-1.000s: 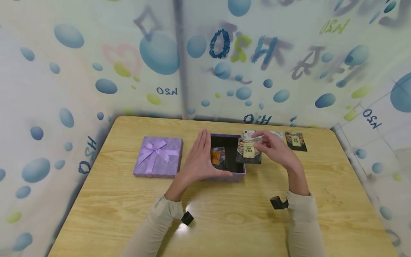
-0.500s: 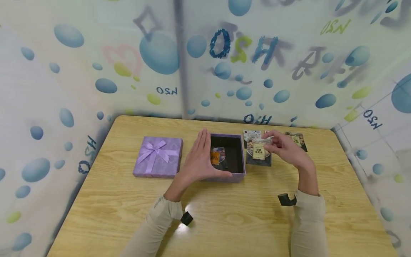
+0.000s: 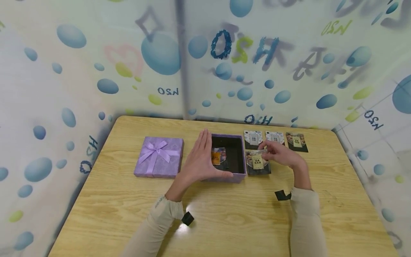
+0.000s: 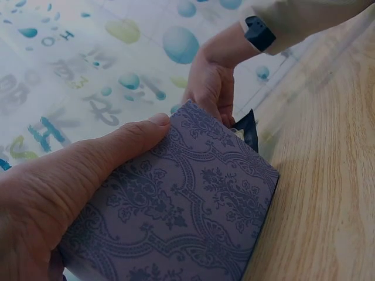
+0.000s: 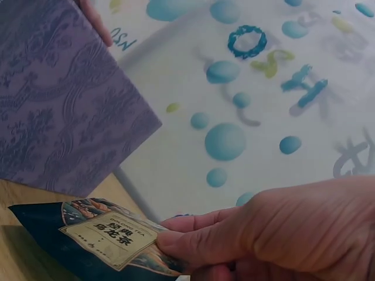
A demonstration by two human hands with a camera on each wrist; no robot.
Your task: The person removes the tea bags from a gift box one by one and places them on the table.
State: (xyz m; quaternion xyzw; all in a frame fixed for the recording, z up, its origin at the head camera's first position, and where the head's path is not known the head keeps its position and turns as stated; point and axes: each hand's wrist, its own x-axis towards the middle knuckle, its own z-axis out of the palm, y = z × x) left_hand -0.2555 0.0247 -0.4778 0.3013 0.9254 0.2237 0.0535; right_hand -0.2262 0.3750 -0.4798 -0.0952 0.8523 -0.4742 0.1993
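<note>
My right hand (image 3: 284, 155) pinches the upper edge of a dark oolong tea sachet (image 3: 255, 168) with a cream label, just right of the purple box (image 3: 238, 177). In the right wrist view, the thumb lies over the edge of that tea sachet (image 5: 70, 237), and its lower end slants toward the table. My left hand (image 3: 199, 160) rests on the box with straight fingers along its left side and the thumb along the front. Inside the lidless box lies another tea sachet (image 3: 216, 158) with an orange label, partly hidden by the left hand.
A purple lid (image 3: 146, 167) with a ribbon bow lies left of the box on the wooden table (image 3: 224, 217). Two white-topped sachets (image 3: 253, 138) and one dark sachet (image 3: 297, 142) lie in a row at the back right. A patterned wall stands behind.
My right hand has carried the oolong tea sachet right, away from above the box's right edge, then lower toward the table beside it. The left hand stays on the box.
</note>
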